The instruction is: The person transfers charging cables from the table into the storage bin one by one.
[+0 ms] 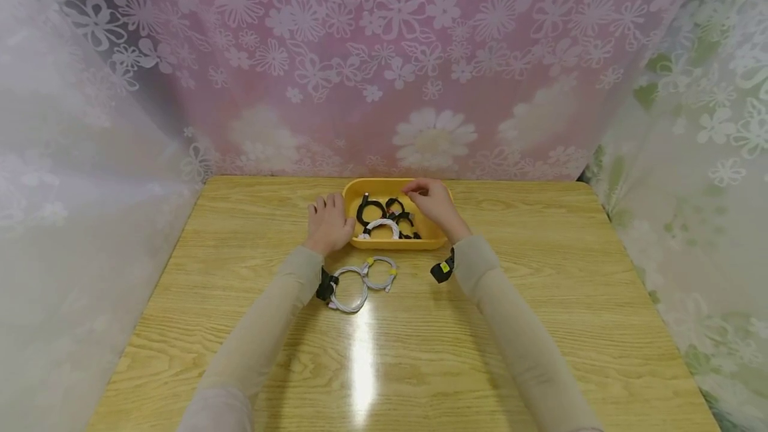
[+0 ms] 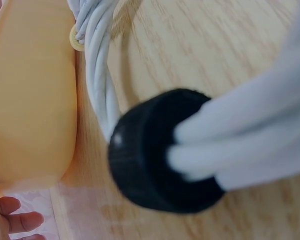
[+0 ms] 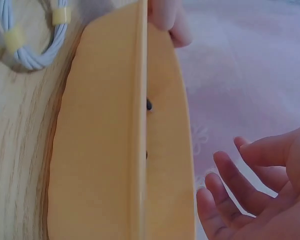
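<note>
A yellow plastic tray [image 1: 396,244] stands near the table's back edge. In it lie coiled black cables [image 1: 370,213] and a coiled white cable [image 1: 384,224]. My left hand [image 1: 329,224] is at the tray's left end, with its thumb near the rim and fingers extended; its grip is partly hidden. Over the tray's right part hovers my right hand [image 1: 433,200], fingers loosely bent and nothing visible between them. In front of the tray lie two white cable coils, one with a black band [image 2: 160,150] and one with yellow ties [image 3: 61,15].
The wooden table [image 1: 510,339] extends to both sides and toward me. A pink floral curtain [image 1: 360,85] hangs right behind it, with pale curtains left and right. Dark wrist cameras sit at both cuffs, the left one close to a white coil.
</note>
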Demonstrator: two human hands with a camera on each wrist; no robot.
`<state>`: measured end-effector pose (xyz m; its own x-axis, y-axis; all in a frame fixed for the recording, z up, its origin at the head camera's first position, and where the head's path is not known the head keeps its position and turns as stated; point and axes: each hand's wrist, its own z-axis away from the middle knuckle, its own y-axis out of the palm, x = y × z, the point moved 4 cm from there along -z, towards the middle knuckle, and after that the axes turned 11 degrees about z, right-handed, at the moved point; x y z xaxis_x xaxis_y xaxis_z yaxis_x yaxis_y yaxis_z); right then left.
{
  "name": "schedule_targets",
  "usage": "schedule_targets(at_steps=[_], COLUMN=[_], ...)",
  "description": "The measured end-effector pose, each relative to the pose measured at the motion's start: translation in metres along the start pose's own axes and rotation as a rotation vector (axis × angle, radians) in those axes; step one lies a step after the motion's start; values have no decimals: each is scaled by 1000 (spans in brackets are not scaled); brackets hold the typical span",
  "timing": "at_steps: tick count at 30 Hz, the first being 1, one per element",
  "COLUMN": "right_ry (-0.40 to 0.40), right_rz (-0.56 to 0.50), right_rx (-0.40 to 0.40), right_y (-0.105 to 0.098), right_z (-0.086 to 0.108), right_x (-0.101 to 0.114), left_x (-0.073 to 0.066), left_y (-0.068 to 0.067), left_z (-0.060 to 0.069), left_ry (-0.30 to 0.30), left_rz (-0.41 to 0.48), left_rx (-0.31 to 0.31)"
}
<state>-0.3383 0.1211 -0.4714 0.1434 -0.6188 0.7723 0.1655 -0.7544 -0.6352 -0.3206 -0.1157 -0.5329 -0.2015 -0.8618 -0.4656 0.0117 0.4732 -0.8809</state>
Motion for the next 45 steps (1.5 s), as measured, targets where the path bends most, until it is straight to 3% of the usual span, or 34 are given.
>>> schedule_targets(at_steps=[9, 23, 30, 40, 45], right_ry=[-38, -137, -139, -104, -67], right_rz=[-129, -145, -178, -267, -261], right_rx=[-7, -27, -1, -15, -52], right_y=[-2, 7, 1, 20, 43], right_z=[21, 58, 89, 103, 102], right_x=[16, 27, 55, 44, 16], left_x=[0, -2, -2, -4, -3], left_y=[-1, -2, -2, -3, -2], left_z=[-1, 0, 1, 2, 2], left_ry=[10, -1, -1, -4, 0], left_rz=[0, -2, -7, 3, 4], left_rx=[-8, -6, -5, 3, 5])
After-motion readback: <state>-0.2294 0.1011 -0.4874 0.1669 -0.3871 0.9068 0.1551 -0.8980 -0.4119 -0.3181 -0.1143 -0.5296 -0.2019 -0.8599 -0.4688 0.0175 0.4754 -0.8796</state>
